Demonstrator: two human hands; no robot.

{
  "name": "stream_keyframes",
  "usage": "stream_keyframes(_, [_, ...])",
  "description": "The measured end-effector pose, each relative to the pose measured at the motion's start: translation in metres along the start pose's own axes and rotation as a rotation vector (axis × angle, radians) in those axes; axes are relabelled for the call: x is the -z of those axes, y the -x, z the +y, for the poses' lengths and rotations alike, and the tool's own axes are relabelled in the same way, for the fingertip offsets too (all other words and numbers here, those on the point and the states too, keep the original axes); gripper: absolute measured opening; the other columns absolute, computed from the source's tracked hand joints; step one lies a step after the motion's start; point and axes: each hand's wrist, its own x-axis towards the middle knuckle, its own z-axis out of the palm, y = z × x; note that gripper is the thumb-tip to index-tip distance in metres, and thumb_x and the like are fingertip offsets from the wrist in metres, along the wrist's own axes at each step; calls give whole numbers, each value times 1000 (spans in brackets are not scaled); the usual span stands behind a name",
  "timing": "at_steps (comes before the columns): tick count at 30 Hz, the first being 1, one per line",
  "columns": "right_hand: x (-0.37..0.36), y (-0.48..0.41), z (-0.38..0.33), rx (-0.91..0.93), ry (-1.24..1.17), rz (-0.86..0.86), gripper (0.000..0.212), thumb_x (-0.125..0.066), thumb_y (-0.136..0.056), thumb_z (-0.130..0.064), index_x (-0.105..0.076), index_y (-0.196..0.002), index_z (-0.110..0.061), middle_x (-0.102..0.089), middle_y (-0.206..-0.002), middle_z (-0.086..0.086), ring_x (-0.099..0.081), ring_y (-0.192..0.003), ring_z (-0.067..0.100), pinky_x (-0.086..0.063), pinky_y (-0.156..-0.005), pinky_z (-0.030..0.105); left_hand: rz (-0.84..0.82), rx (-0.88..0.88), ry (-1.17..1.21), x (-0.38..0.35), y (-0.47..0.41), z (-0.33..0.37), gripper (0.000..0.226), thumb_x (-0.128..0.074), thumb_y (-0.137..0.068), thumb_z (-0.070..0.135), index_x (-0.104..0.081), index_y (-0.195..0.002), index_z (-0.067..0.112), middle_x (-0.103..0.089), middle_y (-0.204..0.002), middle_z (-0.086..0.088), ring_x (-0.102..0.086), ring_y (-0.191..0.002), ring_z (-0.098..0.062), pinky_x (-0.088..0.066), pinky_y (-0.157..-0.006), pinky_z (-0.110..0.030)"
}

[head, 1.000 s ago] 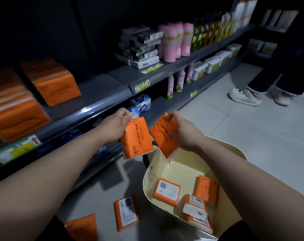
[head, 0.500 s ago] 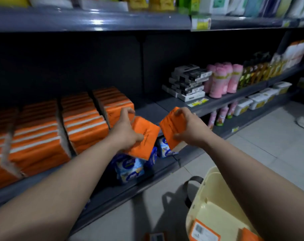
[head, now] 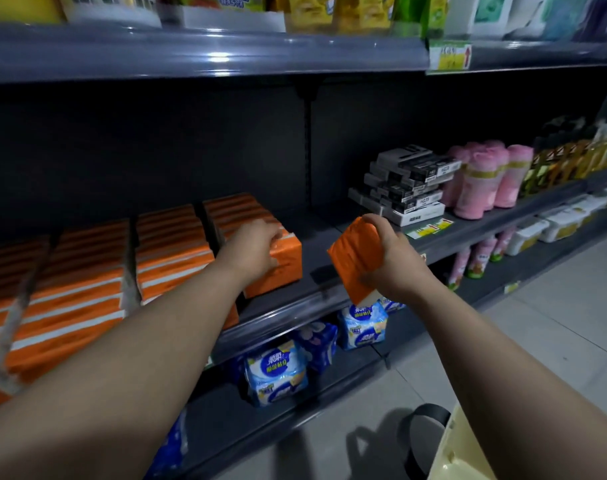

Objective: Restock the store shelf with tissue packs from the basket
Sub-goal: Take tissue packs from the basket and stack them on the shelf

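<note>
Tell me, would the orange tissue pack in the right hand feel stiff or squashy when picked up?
Probably squashy: the orange pack looks bent where the right hand pinches it. Likely light, since fingers hold it up by one side. Flat-sided, so it should not roll; the stacked packs lie flat.

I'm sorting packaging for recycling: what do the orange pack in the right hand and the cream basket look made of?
Orange rectangular tissue pack in the right hand: probably thin plastic film, slightly glossy; it creases where gripped. Cream basket: likely rigid moulded plastic, with a smooth, even surface.
</note>
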Motion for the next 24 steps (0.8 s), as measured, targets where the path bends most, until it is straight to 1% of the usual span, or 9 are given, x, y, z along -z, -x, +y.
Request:
stream_keyframes(3, [-2,-5,4,-18,-32,-7,93,-69,-74,-4,-17,-142,-42,-42,-126,13,-53,-95,30,-44,-55,28,-23,5,-242,0,3,-6,44,-75,-75,31,-63,-116,22,-55,-116,-6,-53,-110,-28,-47,-86,-36])
stream_keyframes(6, [-4,-9,4,-31,-96,3,97,-73,-71,-4,-16,-142,-36,-47,-124,9,-55,-98,30,-50,-57,33,-32,53,-288,6,8,-13,46,-73,-73,31,-60,-117,24,-53,-115,-5,-52,-109,-29,-46,-80,-36])
stream_keyframes(8, [-5,-11,2,-57,-119,12,90,-76,-70,-6,-23,-140,-25,-52,-117,7,-56,-95,27,-52,-64,35,-52,91,-244,11,9,-19,45,-72,-71,26,-59,-114,23,-53,-113,-6,-54,-106,-28,-48,-79,-35])
stream_keyframes(10, [-6,-12,1,-83,-138,13,75,-79,-69,-9,-34,-129,-18,-56,-111,7,-57,-91,24,-49,-62,32,-50,118,-160,13,8,-23,40,-73,-69,21,-61,-107,20,-56,-109,-6,-56,-101,-27,-50,-78,-33])
stream_keyframes(13, [-5,-14,1,-97,-156,7,56,-80,-66,-8,-46,-109,-20,-57,-100,3,-58,-84,21,-45,-51,27,-29,135,-67,10,5,-25,35,-78,-70,20,-62,-100,16,-56,-104,-6,-56,-98,-25,-46,-75,-32])
stream_keyframes(16, [-5,-18,3,-57,-92,-17,48,-78,-64,-5,-52,-101,-21,-60,-98,4,-59,-85,22,-48,-59,29,-9,137,-54,5,3,-27,31,-76,-73,18,-61,-100,14,-54,-104,-7,-56,-98,-26,-41,-71,-29])
stream_keyframes(18, [-5,-20,3,-21,-69,-39,43,-75,-65,-2,-56,-96,-24,-63,-96,3,-60,-85,22,-49,-63,29,-9,146,-54,4,3,-27,33,-76,-74,18,-61,-103,13,-54,-106,-8,-55,-99,-27,-40,-70,-29])
stream_keyframes(21, [-2,-20,-6,56,-67,-68,41,-71,-67,3,-58,-94,-25,-61,-91,-2,-57,-80,14,-42,-60,23,-5,156,-54,10,9,-24,39,-75,-73,21,-62,-110,15,-54,-111,-9,-55,-103,-27,-44,-76,-32])
stream_keyframes(24, [-5,-20,-22,127,-97,-104,42,-69,-67,4,-61,-97,-26,-62,-92,-2,-57,-83,15,-45,-66,24,58,204,2,27,25,-22,46,-74,-76,28,-61,-119,19,-57,-120,-7,-55,-111,-28,-45,-87,-35])
